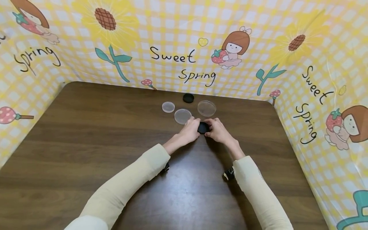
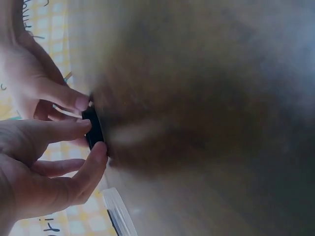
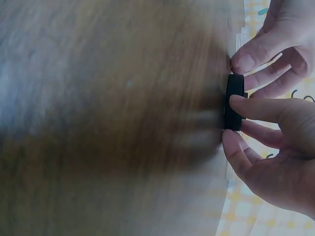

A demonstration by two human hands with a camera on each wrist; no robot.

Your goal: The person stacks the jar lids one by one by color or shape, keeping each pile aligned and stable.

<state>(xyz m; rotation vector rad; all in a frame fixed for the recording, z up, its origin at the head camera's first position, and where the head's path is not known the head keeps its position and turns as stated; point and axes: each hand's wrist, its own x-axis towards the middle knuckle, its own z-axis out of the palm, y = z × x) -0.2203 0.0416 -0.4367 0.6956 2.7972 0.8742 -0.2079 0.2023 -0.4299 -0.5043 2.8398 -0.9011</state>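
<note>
Both hands meet at a small, shallow black disc (image 1: 203,128) near the back of the table. My left hand (image 1: 189,131) grips its left side, thumb at the near edge and fingers curled round. From the other side my right hand (image 1: 219,130) holds the rim between thumb and fingers. In the left wrist view the black disc (image 2: 95,129) is low over the tabletop, with the left hand (image 2: 44,172) below it in the picture. The right wrist view shows the dark edge of the disc (image 3: 234,102) and the right hand's fingertips (image 3: 237,99) against it.
Behind the hands lie a small clear round dish (image 1: 168,107), a larger clear dish (image 1: 182,116) right by the left fingers, and another clear dish (image 1: 206,108). A second black disc (image 1: 188,98) sits farthest back, close to the patterned cloth wall (image 1: 172,67). The brown table (image 1: 86,134) spreads around.
</note>
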